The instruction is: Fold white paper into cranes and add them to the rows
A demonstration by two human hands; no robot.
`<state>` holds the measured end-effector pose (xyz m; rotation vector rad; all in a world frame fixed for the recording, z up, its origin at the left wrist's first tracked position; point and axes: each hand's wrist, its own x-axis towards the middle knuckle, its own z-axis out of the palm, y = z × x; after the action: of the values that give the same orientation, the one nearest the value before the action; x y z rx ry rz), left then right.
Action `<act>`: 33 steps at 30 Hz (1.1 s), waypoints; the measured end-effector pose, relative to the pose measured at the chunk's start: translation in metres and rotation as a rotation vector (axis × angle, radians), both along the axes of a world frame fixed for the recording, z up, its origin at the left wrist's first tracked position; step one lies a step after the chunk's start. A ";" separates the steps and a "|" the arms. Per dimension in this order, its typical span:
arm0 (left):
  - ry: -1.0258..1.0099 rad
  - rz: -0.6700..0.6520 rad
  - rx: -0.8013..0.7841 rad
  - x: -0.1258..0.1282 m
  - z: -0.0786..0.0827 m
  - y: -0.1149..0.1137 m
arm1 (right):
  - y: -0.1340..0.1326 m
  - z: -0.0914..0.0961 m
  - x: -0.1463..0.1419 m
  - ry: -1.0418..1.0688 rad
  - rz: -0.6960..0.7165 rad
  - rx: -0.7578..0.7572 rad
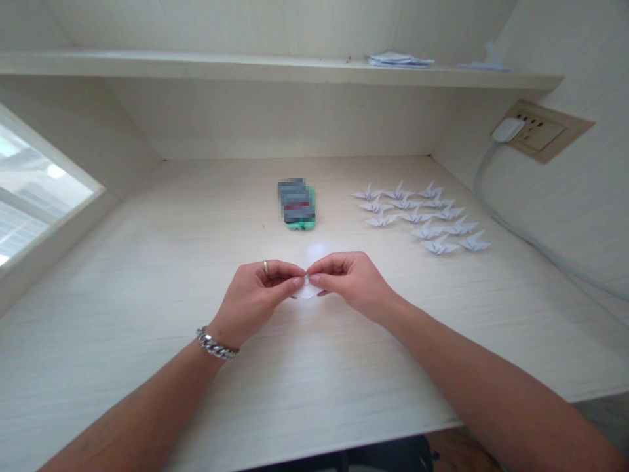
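Note:
My left hand [255, 298] and my right hand [351, 282] meet over the middle of the pale wooden desk [147, 275]. Both pinch a small folded piece of white paper [307, 291] between thumb and fingers; most of the paper is hidden by the fingertips. My left hand wears a ring, and a metal chain bracelet [216, 345] sits on that wrist. Beyond the hands, to the right, several finished white paper cranes [422, 216] lie in rows on the desk.
A phone in a green case [296, 204] lies face up behind the hands. A white plug and cable [506, 131] run from a wall socket at the right. A shelf [246, 65] above holds more white paper [399, 60]. A window is at the left.

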<state>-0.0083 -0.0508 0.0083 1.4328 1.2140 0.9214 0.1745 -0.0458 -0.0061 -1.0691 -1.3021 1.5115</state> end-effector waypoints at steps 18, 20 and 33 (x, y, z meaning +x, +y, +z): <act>0.165 -0.014 0.119 -0.002 -0.002 0.000 | -0.001 0.001 -0.003 -0.030 -0.038 -0.028; 0.157 -0.011 0.116 -0.002 -0.001 0.000 | -0.001 0.002 -0.003 -0.042 -0.040 -0.020; 0.028 0.000 0.059 0.001 -0.001 0.000 | -0.003 0.002 -0.005 -0.073 -0.085 0.043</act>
<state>-0.0073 -0.0513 0.0078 1.4968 1.2156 0.9470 0.1695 -0.0487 -0.0044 -1.1468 -1.3170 1.3867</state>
